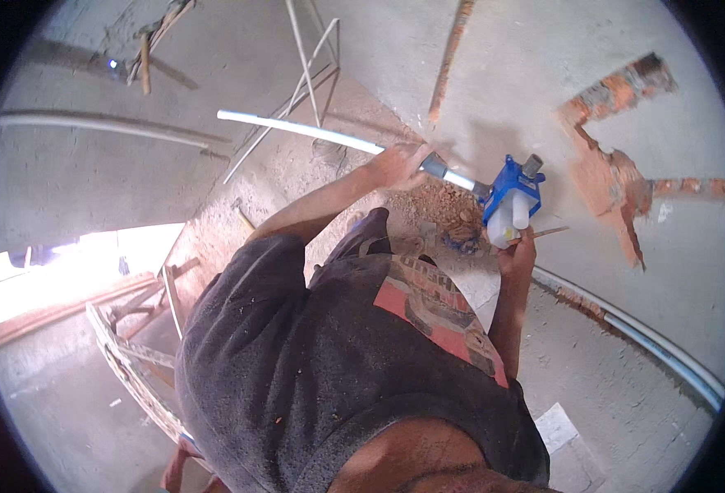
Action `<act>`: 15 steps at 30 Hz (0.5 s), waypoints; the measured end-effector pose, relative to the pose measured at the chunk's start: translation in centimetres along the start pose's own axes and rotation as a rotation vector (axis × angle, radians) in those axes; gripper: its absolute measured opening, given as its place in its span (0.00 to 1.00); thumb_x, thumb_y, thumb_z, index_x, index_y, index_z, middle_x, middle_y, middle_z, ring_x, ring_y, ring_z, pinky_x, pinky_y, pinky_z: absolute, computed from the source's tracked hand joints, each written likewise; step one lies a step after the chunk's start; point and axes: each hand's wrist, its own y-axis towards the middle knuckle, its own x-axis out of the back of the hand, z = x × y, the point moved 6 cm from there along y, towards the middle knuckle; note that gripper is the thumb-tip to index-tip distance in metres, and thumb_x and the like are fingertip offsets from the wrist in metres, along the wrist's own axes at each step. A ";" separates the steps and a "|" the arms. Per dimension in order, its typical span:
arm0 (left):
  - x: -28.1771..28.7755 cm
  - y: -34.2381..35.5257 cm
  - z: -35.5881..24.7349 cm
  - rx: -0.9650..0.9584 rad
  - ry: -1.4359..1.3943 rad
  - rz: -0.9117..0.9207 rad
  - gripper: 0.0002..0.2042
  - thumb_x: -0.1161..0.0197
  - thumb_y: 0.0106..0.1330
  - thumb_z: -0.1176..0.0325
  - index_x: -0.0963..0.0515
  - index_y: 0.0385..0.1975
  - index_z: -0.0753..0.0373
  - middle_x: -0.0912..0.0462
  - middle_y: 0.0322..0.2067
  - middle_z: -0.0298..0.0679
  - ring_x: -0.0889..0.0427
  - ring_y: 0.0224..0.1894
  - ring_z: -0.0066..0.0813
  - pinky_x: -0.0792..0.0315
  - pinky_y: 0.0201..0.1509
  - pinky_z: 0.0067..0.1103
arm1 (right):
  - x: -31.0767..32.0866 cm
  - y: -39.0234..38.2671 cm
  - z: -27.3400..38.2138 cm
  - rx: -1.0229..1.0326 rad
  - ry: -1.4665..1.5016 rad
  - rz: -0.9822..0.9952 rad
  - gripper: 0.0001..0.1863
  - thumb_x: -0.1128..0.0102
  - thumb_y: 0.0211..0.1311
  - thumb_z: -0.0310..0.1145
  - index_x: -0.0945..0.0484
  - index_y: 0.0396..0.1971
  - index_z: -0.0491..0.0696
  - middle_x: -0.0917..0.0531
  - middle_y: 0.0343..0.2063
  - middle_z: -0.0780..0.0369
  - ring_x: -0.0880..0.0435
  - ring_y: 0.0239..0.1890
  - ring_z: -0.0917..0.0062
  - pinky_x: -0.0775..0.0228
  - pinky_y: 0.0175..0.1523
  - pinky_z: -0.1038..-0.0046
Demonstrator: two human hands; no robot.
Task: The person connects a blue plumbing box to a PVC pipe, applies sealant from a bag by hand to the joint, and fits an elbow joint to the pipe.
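Observation:
My left hand [399, 167] is closed around a long white pipe [300, 128] at a grey fitting, with the pipe running out to the upper left. The pipe joins a blue plastic box [510, 177] at the right, which has a grey stub on top and white cylindrical pieces [506, 222] against it. My right hand [517, 252] grips the box from below by the white pieces, and a thin stick [550, 232] sticks out beside its fingers.
Grey walls carry chiselled channels [613, 177] and conduit [666, 353]. Below lies rubble [436, 205]. A hammer [244, 217] lies at the left. A wooden trestle [132, 349] stands by a bright opening [66, 255]. Thin pipes [305, 66] lean at the top.

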 end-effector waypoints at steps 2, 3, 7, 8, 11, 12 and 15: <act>-1.9 -3.9 1.8 0.131 0.008 0.032 0.34 0.39 0.56 0.63 0.42 0.64 0.62 0.19 0.33 0.56 0.17 0.35 0.56 0.22 0.39 0.42 | 0.1 0.8 -2.1 -0.059 -0.011 -0.030 0.19 0.50 0.68 0.37 0.33 0.55 0.46 0.24 0.50 0.53 0.19 0.49 0.59 0.21 0.44 0.44; -2.1 -5.0 1.5 0.149 -0.003 0.010 0.34 0.39 0.56 0.63 0.42 0.63 0.62 0.19 0.32 0.56 0.18 0.34 0.57 0.22 0.38 0.42 | 0.4 0.9 -2.7 -0.101 -0.012 0.007 0.20 0.47 0.67 0.37 0.33 0.56 0.47 0.24 0.52 0.54 0.20 0.51 0.58 0.22 0.46 0.41; -2.9 -9.1 1.7 0.321 -0.011 0.056 0.33 0.39 0.57 0.63 0.42 0.63 0.61 0.19 0.31 0.57 0.18 0.33 0.59 0.23 0.38 0.44 | -0.6 1.7 -4.3 -0.189 -0.100 -0.005 0.17 0.50 0.67 0.35 0.32 0.52 0.45 0.23 0.49 0.52 0.18 0.46 0.56 0.19 0.40 0.44; -3.4 -10.1 2.0 0.390 -0.004 0.099 0.33 0.40 0.57 0.63 0.42 0.63 0.61 0.19 0.31 0.57 0.18 0.33 0.59 0.23 0.38 0.44 | -0.9 2.0 -5.0 -0.227 -0.125 -0.002 0.18 0.49 0.66 0.35 0.32 0.53 0.46 0.23 0.49 0.53 0.18 0.47 0.56 0.19 0.40 0.44; -4.9 -13.0 3.1 0.487 -0.047 0.002 0.32 0.40 0.57 0.62 0.42 0.63 0.59 0.19 0.31 0.57 0.18 0.33 0.59 0.23 0.38 0.45 | -2.5 3.6 -6.1 -0.333 -0.207 0.063 0.20 0.47 0.65 0.35 0.33 0.56 0.47 0.25 0.49 0.53 0.19 0.48 0.56 0.19 0.41 0.44; -5.3 -13.6 3.8 0.540 -0.052 0.048 0.32 0.40 0.57 0.61 0.42 0.63 0.58 0.19 0.31 0.57 0.18 0.34 0.59 0.23 0.38 0.45 | -2.0 4.9 -7.0 -0.348 -0.252 0.002 0.21 0.47 0.65 0.35 0.33 0.56 0.47 0.25 0.49 0.53 0.19 0.48 0.56 0.19 0.41 0.44; -7.6 -17.5 4.9 0.726 -0.060 0.146 0.31 0.39 0.57 0.61 0.41 0.62 0.56 0.19 0.32 0.57 0.17 0.34 0.58 0.23 0.37 0.45 | -0.6 8.3 -11.7 -0.444 -0.313 0.043 0.24 0.43 0.62 0.36 0.33 0.57 0.47 0.27 0.50 0.51 0.21 0.50 0.56 0.19 0.40 0.45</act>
